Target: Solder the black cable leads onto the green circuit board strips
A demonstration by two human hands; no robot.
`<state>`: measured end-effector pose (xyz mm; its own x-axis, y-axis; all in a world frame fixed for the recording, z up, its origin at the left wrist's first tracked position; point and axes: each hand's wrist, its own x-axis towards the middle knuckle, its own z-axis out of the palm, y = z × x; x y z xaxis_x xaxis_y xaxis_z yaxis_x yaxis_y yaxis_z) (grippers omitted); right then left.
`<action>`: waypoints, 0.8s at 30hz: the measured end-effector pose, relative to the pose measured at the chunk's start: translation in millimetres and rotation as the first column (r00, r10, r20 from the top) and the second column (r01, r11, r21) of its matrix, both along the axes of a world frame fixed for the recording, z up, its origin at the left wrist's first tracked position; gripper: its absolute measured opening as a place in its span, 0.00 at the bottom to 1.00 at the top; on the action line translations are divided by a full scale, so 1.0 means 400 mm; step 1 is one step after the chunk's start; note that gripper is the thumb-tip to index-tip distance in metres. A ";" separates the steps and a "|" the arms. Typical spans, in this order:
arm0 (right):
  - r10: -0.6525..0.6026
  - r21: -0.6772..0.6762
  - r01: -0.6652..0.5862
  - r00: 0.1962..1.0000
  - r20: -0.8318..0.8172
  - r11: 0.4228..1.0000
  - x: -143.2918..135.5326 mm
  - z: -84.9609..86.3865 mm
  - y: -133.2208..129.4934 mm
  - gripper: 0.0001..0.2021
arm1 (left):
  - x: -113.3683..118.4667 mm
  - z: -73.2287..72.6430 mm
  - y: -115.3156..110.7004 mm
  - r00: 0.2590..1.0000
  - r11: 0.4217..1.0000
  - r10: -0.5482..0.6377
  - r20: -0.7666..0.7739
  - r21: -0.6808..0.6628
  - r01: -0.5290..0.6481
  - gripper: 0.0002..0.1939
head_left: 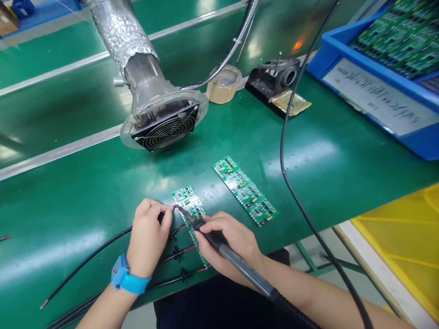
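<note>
My left hand [152, 233] pinches the end of a black cable [102, 246] against the left edge of a green circuit board [187, 198]. Gripped like a pen in my right hand [229, 242] is a soldering iron [243, 267], its tip at that same cable end. Several other black cables [176, 255] with red wire ends run to the board's left edge lower down; part of the board is covered by my right hand. A second circuit board panel [244, 190] lies to the right, untouched. Around my left wrist sits a blue wristband [132, 279].
Above the boards hangs a fume extractor hood [166, 128] on a foil duct. A tape roll [223, 84] and a soldering iron stand [274, 80] are at the back. A blue bin [385, 104] of boards stands right; the iron's black cord [290, 180] crosses the view. Yellow trays [415, 242] sit lower right.
</note>
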<state>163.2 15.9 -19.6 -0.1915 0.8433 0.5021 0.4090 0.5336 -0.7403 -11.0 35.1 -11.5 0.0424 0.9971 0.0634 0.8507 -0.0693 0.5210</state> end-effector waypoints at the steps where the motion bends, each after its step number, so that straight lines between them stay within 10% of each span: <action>1: 0.000 -0.004 0.000 1.000 0.004 1.000 0.000 0.002 -0.001 0.11 | 0.002 0.000 -0.001 1.000 1.000 0.002 -0.001 0.004 -0.002 0.09; 24: 0.017 -0.089 -0.038 0.974 -0.228 0.995 0.011 -0.027 -0.014 0.13 | -0.009 -0.015 -0.020 0.997 0.994 -0.061 0.057 0.092 0.055 0.08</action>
<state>167.6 10.5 -30.2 -0.1055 0.8842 0.4550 0.2114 0.4670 -0.8586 -14.8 26.9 -17.5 0.0935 0.9832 0.1567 0.8117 -0.1664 0.5599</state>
